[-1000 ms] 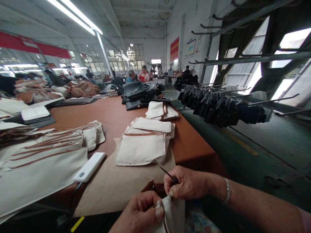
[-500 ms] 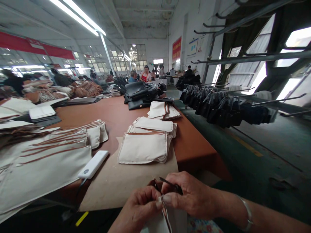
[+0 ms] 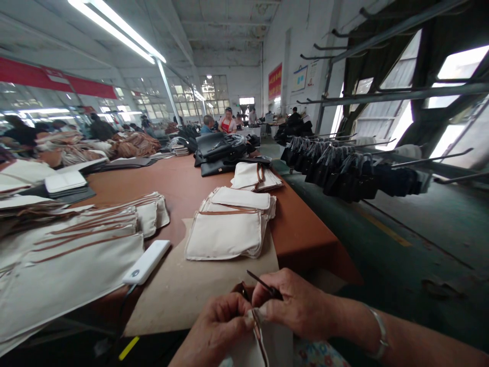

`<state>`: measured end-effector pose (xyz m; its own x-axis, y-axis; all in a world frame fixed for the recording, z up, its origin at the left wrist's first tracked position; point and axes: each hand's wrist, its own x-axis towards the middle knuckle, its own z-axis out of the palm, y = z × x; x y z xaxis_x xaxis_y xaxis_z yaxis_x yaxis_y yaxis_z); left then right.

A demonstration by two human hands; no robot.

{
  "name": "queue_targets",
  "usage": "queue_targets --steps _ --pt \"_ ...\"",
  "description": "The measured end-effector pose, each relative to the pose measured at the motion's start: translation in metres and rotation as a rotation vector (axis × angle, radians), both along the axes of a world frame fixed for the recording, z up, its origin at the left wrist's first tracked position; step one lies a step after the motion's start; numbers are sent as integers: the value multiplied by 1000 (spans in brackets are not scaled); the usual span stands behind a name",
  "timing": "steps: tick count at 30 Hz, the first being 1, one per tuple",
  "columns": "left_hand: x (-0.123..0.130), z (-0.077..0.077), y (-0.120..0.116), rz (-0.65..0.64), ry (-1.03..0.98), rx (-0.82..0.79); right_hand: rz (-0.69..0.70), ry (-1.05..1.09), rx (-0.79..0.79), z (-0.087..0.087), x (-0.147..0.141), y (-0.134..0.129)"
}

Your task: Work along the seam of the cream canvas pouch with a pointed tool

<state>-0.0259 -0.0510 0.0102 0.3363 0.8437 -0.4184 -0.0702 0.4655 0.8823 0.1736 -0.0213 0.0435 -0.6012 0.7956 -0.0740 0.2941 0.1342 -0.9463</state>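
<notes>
My left hand is closed, thumb and fingers pinching the top edge of a white fabric pouch with brown trim along its opening. Close against it, my right hand is closed too, its fingertips at the same edge. Dark small scissors are gripped in the right hand, a slim blade pointing up and left. The fingers hide most of their handle and the spot being pinched. Just beyond the hands lies a stack of white fabric pouches with brown trim, on brown paper.
A brown-topped table spreads ahead. More white pouches fan out at left beside a white power bank with a cable. Black bags are piled farther back. Dark bags hang from a metal rack at right. People work in the background.
The scissors' blade has lifted slightly and more of it shows above the right hand. Both hands stay at the pouch's edge. The view has shifted slightly.
</notes>
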Motion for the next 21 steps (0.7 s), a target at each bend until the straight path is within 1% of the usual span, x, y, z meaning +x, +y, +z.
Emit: queue_targets --steps 2,4,8,11,13,18,21 --pt "-1 -1 1 -12 6 -3 10 -5 42 -1 0 0" --pt "-2 -5 3 -38 23 14 -11 -38 66 -4 -1 0" --pt "-4 -10 6 -94 48 86 -38 -36 12 -6 -3 -1" --pt "-3 -9 9 -134 51 159 -29 -29 35 -8 -4 -1" --pt "-1 -7 10 -146 95 196 -33 -42 43 -10 -4 -1" --pt "3 -6 12 -191 231 196 -58 -24 -60 -12 -1 0" --pt "5 -5 10 -167 317 274 -59 26 -90 -13 2 -1"
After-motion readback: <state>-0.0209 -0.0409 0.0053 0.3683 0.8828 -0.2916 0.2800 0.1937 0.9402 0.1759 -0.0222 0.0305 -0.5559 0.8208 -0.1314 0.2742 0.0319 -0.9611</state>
